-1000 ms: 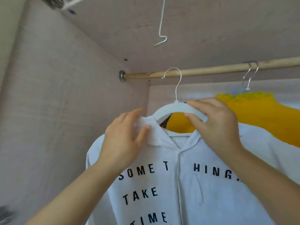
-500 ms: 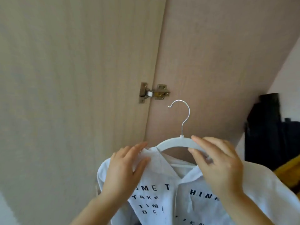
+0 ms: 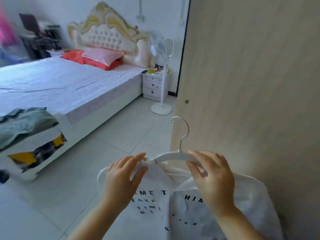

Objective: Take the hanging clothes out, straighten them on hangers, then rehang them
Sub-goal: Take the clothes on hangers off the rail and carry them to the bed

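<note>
2 hands hold 1 white hanger in front of the person, with 1 white shirt printed in black letters draped on it. The left hand pinches the hanger's left arm, and the collar cloth there, between thumb and fingers. The right hand curls its fingers round the right arm. The metal hook points up, free of any rail, beside a pale wardrobe door on the right. The shirt hangs low in the middle of the view, above the tiled floor, its collar bunched near the hanger's neck.

The take-out step looks done, and straightening seems to be in hand. The next move likely calls for easing collar and shoulders evenly over both hanger arms, with 1 hand kept on the hanger so the shirt cannot slide off.

Elsewhere there are 1 bed with a blue sheet, 2 pillows (1 pink on 1 red), 1 white standing fan and 1 nightstand with 3 drawers. A blurred heap of clothes lies at the left edge; its pieces cannot be counted.
</note>
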`<state>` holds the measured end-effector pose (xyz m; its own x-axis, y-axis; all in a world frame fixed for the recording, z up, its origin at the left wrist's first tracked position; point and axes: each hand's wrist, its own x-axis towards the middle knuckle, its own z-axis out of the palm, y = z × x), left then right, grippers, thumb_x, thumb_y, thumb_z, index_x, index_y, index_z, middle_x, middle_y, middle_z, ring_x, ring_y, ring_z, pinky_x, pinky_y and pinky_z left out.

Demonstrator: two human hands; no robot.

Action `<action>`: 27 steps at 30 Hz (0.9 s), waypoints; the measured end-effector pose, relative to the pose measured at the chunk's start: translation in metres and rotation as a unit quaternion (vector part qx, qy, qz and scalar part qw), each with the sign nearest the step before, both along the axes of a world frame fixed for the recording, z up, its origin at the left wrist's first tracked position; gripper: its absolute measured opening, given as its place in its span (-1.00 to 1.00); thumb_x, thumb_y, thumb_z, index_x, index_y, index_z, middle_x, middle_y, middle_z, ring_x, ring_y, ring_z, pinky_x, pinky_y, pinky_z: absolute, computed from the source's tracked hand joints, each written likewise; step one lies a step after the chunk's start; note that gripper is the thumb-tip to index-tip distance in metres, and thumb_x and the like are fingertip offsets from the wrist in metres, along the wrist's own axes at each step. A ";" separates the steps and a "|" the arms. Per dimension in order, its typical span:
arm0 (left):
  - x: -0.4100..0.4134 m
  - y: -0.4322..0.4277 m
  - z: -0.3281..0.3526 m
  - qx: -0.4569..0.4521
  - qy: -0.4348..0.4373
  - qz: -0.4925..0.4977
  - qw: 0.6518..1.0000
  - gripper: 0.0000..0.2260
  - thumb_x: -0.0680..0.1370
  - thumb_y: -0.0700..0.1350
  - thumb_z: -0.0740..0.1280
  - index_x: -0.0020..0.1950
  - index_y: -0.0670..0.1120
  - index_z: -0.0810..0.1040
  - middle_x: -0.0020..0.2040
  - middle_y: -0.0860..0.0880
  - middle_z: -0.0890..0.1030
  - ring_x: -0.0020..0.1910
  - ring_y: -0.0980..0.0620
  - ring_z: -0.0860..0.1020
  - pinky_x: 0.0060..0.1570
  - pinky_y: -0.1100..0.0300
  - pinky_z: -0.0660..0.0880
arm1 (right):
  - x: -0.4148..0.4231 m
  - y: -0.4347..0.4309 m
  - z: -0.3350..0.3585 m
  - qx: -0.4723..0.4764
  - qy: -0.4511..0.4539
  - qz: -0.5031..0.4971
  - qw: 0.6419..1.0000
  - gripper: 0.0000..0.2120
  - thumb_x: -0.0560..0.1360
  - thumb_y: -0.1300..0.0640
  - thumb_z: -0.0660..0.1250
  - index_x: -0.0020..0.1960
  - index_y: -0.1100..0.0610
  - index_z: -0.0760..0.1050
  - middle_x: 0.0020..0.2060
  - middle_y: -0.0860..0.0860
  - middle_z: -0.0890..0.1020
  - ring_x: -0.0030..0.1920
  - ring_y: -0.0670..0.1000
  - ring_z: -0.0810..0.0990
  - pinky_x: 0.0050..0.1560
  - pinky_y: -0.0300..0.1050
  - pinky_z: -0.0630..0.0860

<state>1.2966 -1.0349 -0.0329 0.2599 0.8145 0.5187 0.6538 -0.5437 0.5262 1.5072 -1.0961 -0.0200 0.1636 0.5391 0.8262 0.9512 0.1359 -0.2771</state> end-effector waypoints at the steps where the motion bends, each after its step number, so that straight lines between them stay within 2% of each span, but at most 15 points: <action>1: -0.019 0.009 0.000 0.002 0.002 0.026 1.000 -0.73 0.41 -0.04 0.40 0.09 -0.05 0.61 -0.09 0.01 0.65 -0.15 -0.04 0.60 -0.11 0.12 0.44 | -0.017 0.019 -0.001 -0.001 0.000 0.024 1.000 -0.79 0.38 0.05 0.41 -0.05 0.14 0.66 -0.19 0.02 0.65 -0.18 -0.04 0.49 -0.15 -0.28 0.41; 4: -0.075 0.035 -0.002 0.004 0.026 0.101 0.994 -0.70 0.36 -0.11 0.50 0.07 -0.07 0.62 -0.13 -0.01 0.66 -0.19 -0.06 0.62 -0.19 0.09 0.48 | -0.071 0.074 -0.006 -0.012 0.003 0.087 0.996 -0.73 0.42 -0.01 0.30 -0.04 0.13 0.65 -0.20 0.01 0.63 -0.16 -0.08 0.43 -0.15 -0.29 0.38; 7: -0.129 0.063 -0.001 -0.002 0.044 0.158 0.986 -0.68 0.30 -0.16 0.53 0.04 -0.08 0.63 -0.14 -0.01 0.67 -0.20 -0.06 0.63 -0.25 0.06 0.54 | -0.124 0.127 -0.012 -0.042 0.013 0.137 0.990 -0.73 0.43 -0.03 0.30 -0.01 0.09 0.64 -0.20 -0.04 0.61 -0.18 -0.09 0.43 -0.17 -0.30 0.38; 11: -0.194 0.106 -0.010 -0.003 0.055 0.207 0.977 -0.69 0.31 -0.16 0.53 0.03 -0.09 0.64 -0.12 -0.02 0.67 -0.20 -0.06 0.64 -0.23 0.07 0.54 | -0.191 0.197 -0.021 -0.059 0.019 0.191 0.980 -0.75 0.37 0.03 0.47 0.00 0.11 0.63 -0.21 -0.05 0.61 -0.23 -0.11 0.45 -0.21 -0.38 0.35; 17: -0.271 0.168 -0.029 -0.030 0.037 0.273 0.961 -0.69 0.34 -0.15 0.51 0.07 -0.08 0.63 -0.10 -0.02 0.67 -0.19 -0.04 0.64 -0.24 0.09 0.54 | -0.273 0.287 -0.034 -0.092 0.057 0.277 0.955 -0.70 0.26 0.23 0.56 -0.02 0.11 0.64 -0.20 -0.05 0.61 -0.27 -0.08 0.46 -0.21 -0.34 0.40; 21: -0.309 0.219 -0.042 -0.041 -0.002 0.306 0.951 -0.70 0.39 -0.18 0.49 0.11 -0.09 0.61 -0.09 -0.02 0.66 -0.15 -0.07 0.62 -0.14 -0.01 0.54 | -0.315 0.354 -0.041 -0.118 0.088 0.331 0.932 -0.69 0.25 0.26 0.56 -0.04 0.08 0.65 -0.19 -0.16 0.53 -0.28 -0.11 0.46 -0.14 -0.51 0.37; 23: -0.324 0.248 -0.048 -0.048 -0.015 0.328 0.943 -0.70 0.40 -0.18 0.48 0.12 -0.07 0.61 -0.07 -0.01 0.66 -0.12 -0.07 0.61 -0.10 -0.06 0.55 | -0.335 0.391 -0.046 -0.123 0.094 0.354 0.922 -0.69 0.25 0.27 0.56 -0.04 0.08 0.65 -0.18 -0.17 0.52 -0.26 -0.08 0.48 -0.14 -0.47 0.39; 27: -0.356 0.317 -0.059 -0.042 -0.010 0.372 0.927 -0.69 0.40 -0.17 0.48 0.12 -0.05 0.61 -0.05 -0.01 0.66 -0.11 -0.05 0.62 -0.10 -0.01 0.54 | -0.376 0.475 -0.060 -0.124 0.102 0.400 0.902 -0.69 0.25 0.27 0.56 -0.03 0.08 0.65 -0.17 -0.16 0.52 -0.22 -0.02 0.54 -0.14 -0.29 0.46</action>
<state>0.9404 -0.7184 -0.0920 -0.3987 0.8023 0.4442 0.8208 0.0962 0.5630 1.1312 -0.6208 -0.0798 -0.2253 0.7160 0.6607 0.5018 0.6666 -0.5512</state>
